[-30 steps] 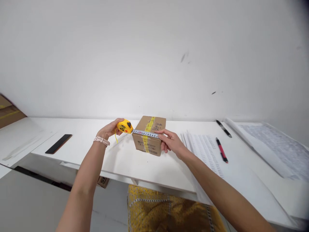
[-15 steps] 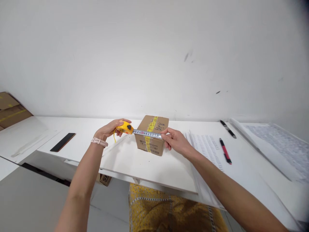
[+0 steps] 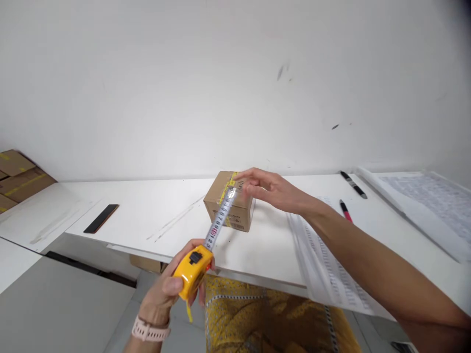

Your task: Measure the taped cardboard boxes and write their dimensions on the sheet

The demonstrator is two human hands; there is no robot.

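My left hand (image 3: 167, 289) grips a yellow tape measure (image 3: 192, 270) low in front of the table edge. Its white blade (image 3: 220, 218) runs up and away toward a small cardboard box (image 3: 228, 202) sealed with yellow tape, standing on the white table (image 3: 154, 206). My right hand (image 3: 270, 189) hovers over the box's top, pinching the far end of the blade between thumb and forefinger. A pale watch strap sits on my left wrist.
A black phone (image 3: 101, 218) lies at the left of the table. Printed sheets (image 3: 327, 264) lie to the right of the box, with a red pen (image 3: 345, 210) and a black pen (image 3: 353, 184) beyond. Flattened cardboard (image 3: 18, 176) is stacked far left. Yellow patterned fabric (image 3: 268, 318) shows below the table edge.
My left hand pulled the tape measure case back from the box's left side down toward me. The blade now runs front to back over the box instead of across it. My right hand rose above the box.
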